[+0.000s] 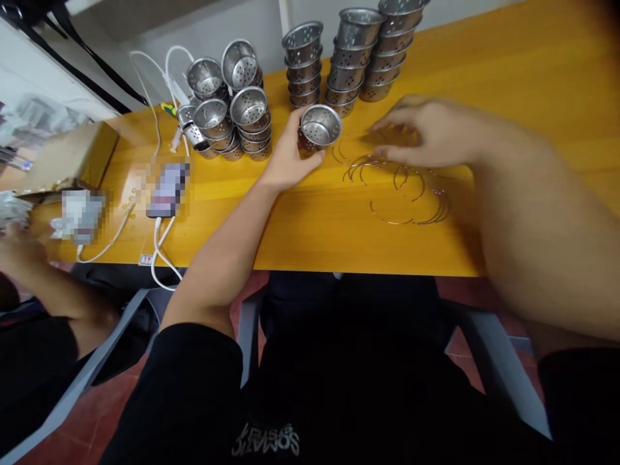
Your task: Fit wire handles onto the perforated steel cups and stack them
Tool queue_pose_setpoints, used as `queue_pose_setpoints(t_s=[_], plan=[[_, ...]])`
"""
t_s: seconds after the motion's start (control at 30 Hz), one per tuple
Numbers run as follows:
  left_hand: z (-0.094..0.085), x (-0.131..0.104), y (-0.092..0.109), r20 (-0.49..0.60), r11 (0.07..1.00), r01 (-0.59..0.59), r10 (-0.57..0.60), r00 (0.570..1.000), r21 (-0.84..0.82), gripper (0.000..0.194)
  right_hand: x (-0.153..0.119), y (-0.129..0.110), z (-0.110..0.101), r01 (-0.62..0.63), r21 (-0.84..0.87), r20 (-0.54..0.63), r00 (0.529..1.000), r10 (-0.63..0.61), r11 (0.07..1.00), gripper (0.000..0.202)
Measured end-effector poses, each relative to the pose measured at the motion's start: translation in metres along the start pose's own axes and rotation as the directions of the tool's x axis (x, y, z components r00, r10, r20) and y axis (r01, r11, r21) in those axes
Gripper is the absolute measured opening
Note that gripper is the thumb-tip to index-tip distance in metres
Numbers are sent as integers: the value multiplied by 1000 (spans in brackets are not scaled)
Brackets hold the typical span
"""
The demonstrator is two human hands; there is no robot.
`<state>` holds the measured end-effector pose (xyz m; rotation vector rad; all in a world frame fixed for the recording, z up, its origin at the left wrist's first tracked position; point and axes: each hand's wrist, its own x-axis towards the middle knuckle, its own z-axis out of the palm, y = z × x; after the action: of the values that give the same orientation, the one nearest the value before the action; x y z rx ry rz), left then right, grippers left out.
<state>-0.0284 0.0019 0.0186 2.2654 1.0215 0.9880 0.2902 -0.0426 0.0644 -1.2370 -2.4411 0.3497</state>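
Observation:
My left hand [291, 158] is closed around a small perforated metal strainer cup [321, 126], its open mouth turned up toward me. Over the table to the right, my right hand [420, 131] hovers with fingers bent and thumb apart, slightly blurred; nothing shows between them. Below and beside it lie several thin curved metal wires [411, 184], loosely scattered. Behind the held cup rise stacks of the same cups, one nearest [303, 64], one in the middle [349, 64] and one farther right [387, 55].
More stacked cups [227, 123] stand to the left, some tilted. A phone [168, 189] with a white cable [157, 252] lies near them. Farther left are a cardboard box [72, 158] and another person's arm [53, 284]. The wall borders the table's [310, 239] back.

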Motion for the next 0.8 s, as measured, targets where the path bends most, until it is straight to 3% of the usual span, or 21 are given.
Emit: queue_pose_setpoints(t_s=[0.13, 0.23, 0.33, 0.53, 0.8], plan=[[0, 0, -1, -4, 1000, 22, -22, 1000, 6, 91, 5, 15, 12, 83, -13, 134, 988, -81, 996, 39], [0, -2, 2, -12, 998, 32, -33, 999, -51, 89, 12, 15, 23, 71, -34, 135, 989, -66, 997, 19], [-1, -2, 4, 2, 997, 40, -40, 999, -67, 91, 16, 13, 28, 42, -76, 139, 990, -32, 996, 11], [-2, -1, 3, 13, 999, 24, -24, 1000, -35, 91, 15, 10, 27, 21, -88, 146, 989, -8, 996, 8], [-5, -4, 8, 10, 999, -7, 7, 1000, 45, 95, 8, -3, 14, -35, 38, 90, 995, 32, 999, 12]])
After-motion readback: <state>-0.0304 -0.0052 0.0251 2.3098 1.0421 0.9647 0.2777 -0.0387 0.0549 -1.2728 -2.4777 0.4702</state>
